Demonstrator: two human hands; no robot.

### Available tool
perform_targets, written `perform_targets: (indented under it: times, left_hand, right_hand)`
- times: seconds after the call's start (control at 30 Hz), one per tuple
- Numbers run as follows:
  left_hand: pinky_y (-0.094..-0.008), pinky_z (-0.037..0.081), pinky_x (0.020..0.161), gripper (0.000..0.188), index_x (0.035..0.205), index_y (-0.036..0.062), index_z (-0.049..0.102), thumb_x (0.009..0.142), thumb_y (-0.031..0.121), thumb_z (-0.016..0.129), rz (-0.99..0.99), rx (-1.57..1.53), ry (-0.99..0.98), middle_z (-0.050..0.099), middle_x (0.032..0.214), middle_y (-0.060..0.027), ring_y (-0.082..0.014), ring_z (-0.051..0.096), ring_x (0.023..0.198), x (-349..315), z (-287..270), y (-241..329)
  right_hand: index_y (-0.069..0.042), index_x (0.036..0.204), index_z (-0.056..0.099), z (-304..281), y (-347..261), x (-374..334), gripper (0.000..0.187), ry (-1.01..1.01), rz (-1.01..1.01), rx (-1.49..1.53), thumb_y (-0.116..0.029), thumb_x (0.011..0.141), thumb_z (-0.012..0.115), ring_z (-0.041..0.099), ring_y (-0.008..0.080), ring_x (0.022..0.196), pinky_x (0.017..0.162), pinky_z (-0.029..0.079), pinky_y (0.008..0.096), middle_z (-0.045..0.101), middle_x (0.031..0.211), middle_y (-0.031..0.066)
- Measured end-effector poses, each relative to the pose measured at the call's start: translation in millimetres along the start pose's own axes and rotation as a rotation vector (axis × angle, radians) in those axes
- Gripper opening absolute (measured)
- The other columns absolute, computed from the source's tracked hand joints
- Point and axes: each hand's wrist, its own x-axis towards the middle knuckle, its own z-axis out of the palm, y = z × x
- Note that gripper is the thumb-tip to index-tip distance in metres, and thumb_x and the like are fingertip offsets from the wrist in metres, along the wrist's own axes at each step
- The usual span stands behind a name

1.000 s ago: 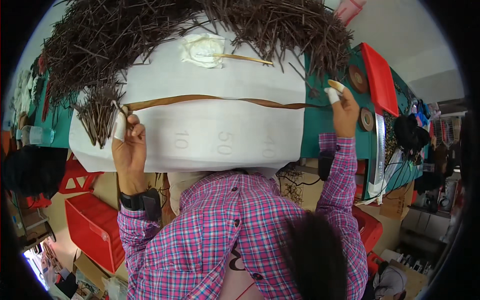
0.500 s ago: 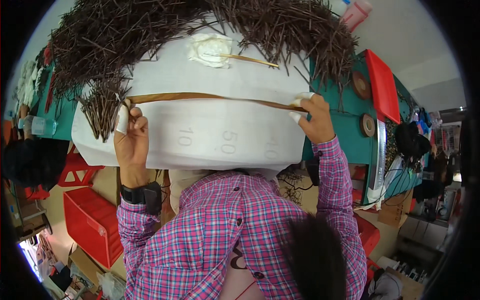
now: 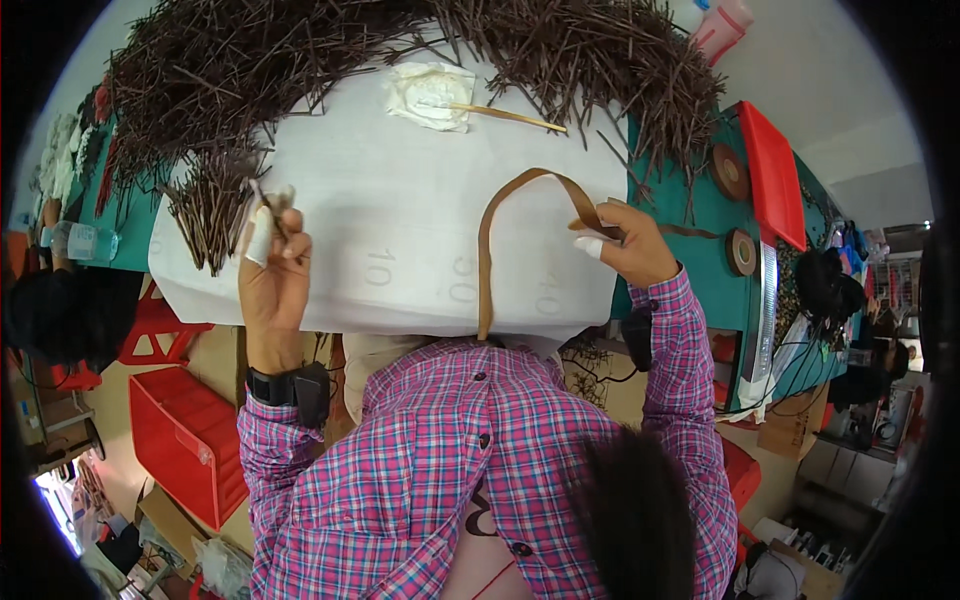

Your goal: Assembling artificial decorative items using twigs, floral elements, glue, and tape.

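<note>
My right hand (image 3: 635, 245) pinches a long brown tape strip (image 3: 486, 240) close to its right part. From there the strip arches up and hangs down across the white paper to its near edge. A further length runs from the hand toward a small tape roll (image 3: 740, 252). My left hand (image 3: 275, 265) is raised beside a small bundle of brown twigs (image 3: 203, 222), closed on a thin brown twig (image 3: 266, 200) with a pale tip. White coverings wrap some fingertips on both hands.
Large heaps of brown twigs (image 3: 210, 90) (image 3: 600, 70) line the far side of the white paper (image 3: 400, 210). White paste on crumpled wrap (image 3: 430, 97) lies there with a wooden stick (image 3: 510, 118). At right are a larger tape roll (image 3: 730, 172) and a red tray (image 3: 772, 175).
The strip was stretched between both hands; its left end has come away from my left hand and now hangs down from my right. Both hands have shifted only slightly.
</note>
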Motion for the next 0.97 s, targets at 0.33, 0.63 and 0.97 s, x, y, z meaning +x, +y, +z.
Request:
perform_targets:
  times: [0.33, 0.63, 0.97]
  left_hand:
    - [-0.0178, 0.039, 0.053, 0.018, 0.101, 0.0004, 0.051, 0.085, 0.009, 0.05, -0.651, 0.13, -0.343, 0.054, 0.1, -0.0088, -0.0125, 0.056, 0.079, -18.1, 77.5, -103.1]
    - [-0.0184, 0.039, 0.054, 0.019, 0.102, 0.0006, 0.053, 0.085, 0.01, 0.049, -0.739, 0.129, -0.277, 0.054, 0.102, -0.0093, -0.0114, 0.054, 0.078, -2.6, 84.6, -131.6]
    - [-0.0202, 0.041, 0.059, 0.024, 0.107, 0.0018, 0.05, 0.084, 0.01, 0.052, -0.43, -0.058, -0.326, 0.051, 0.11, -0.0119, -0.0151, 0.053, 0.09, 5.4, 48.7, -68.7]
  right_hand:
    - [0.0, 0.089, 0.06, 14.9, -12.0, -3.9, 0.016, 0.017, -0.184, 0.169, -0.011, 0.078, 0.056, 0.051, 0.0144, 0.071, 0.064, 0.04, 0.0275, 0.054, 0.075, 0.0072]
    - [0.0, 0.086, 0.058, 12.2, -1.7, -15.7, 0.017, 0.003, -0.278, -0.207, -0.015, 0.078, 0.058, 0.049, 0.0247, 0.056, 0.054, 0.041, 0.0315, 0.051, 0.067, 0.0157]
    - [-0.013, 0.116, 0.05, -27.3, 23.8, -35.8, 0.045, 0.4, -0.226, -0.132, -0.022, 0.074, 0.063, 0.047, 0.0244, 0.107, 0.094, 0.033, 0.0309, 0.054, 0.108, 0.012]
